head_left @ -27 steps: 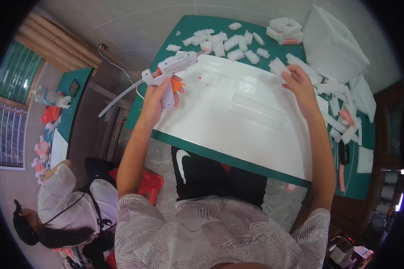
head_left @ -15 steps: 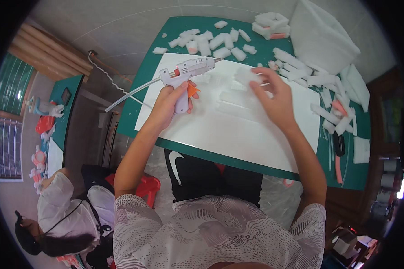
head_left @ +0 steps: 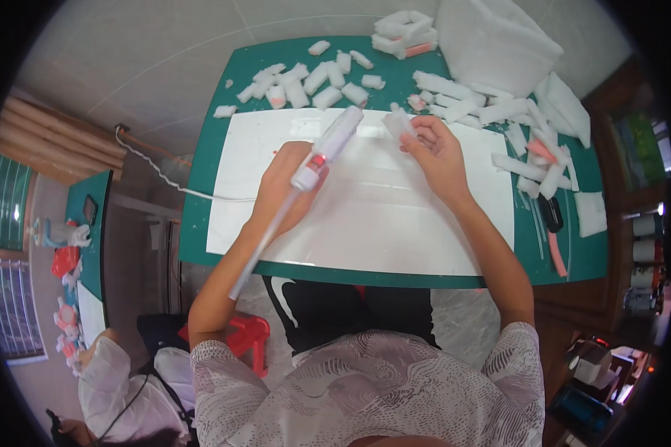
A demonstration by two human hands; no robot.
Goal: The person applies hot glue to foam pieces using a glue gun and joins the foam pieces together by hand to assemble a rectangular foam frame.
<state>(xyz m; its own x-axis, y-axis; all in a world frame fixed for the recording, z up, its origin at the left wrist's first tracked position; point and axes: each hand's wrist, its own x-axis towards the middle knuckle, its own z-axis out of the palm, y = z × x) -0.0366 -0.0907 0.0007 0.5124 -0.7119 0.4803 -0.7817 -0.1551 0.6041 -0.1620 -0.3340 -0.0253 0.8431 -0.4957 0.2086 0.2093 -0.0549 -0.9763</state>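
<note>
My left hand [head_left: 285, 179] is closed round the grip of a white glue gun [head_left: 337, 138], its nozzle turned away from me and a long glue stick [head_left: 265, 242] trailing back over my forearm. In my right hand [head_left: 438, 153], a small pale piece of white foam [head_left: 397, 127] is pinched between thumb and fingers. The piece is held just right of the gun's front end, apart from it. Both hands are above a white board [head_left: 335, 231]. The trigger is hidden behind my left hand.
Short white foam pieces [head_left: 296, 93] are scattered beyond the board on the green table [head_left: 201, 171]. A stacked foam frame [head_left: 404, 33], a large foam block [head_left: 492, 48] and strips lie back right. A black-and-pink cutter [head_left: 553, 231] lies right. A person [head_left: 119, 380] sits left.
The glue gun has swung from pointing right to pointing away from me, its stick now over my left forearm. My right hand has tilted the foam piece up beside the nozzle.
</note>
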